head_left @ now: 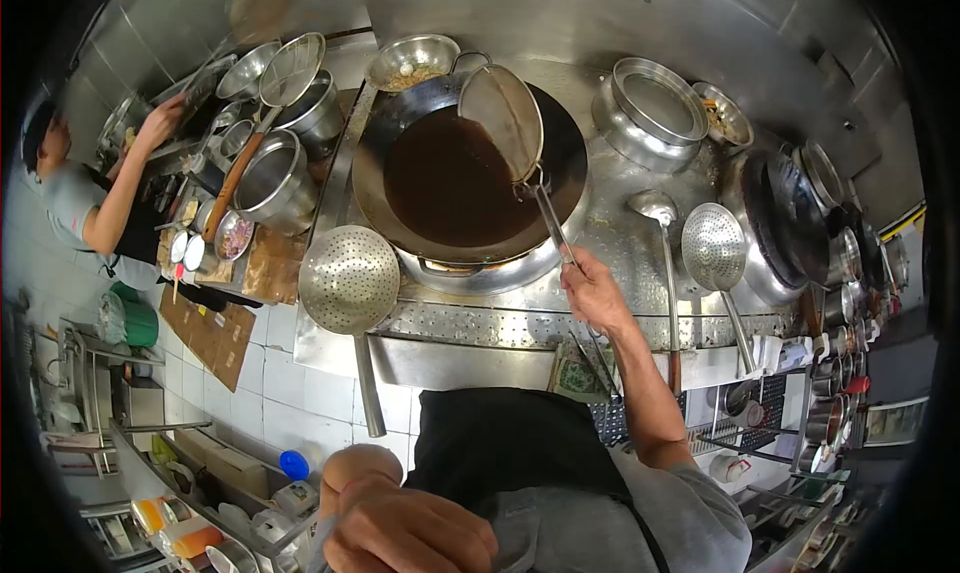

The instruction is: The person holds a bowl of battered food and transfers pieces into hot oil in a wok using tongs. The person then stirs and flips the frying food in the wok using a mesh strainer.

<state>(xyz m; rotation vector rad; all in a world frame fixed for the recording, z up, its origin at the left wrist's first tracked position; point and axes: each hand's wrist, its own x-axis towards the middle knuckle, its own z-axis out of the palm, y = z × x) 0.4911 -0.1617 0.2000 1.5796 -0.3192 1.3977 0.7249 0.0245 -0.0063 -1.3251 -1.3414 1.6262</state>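
While the left hand [415,528] is raised close to the body at the bottom of the view, fingers bent, its underside is hidden (cannot tell whether it grips anything). Right hand [597,291]: closed around the metal handle of a fine-mesh strainer [500,123]. A perforated skimmer [350,273] lies left of the wok, its handle extending past the counter edge. To the right, a ladle [655,207] and a second skimmer [713,248] lie side by side, handles toward the body. The strainer's round head is tilted over the upper right part of the wok [567,158], which contains dark brown liquid [445,188]. Beyond the wok's upper left rim: a steel bowl [381,63] with small food pieces. Farther off, at far left, a person [75,198] reaches an arm toward stacked metalware.
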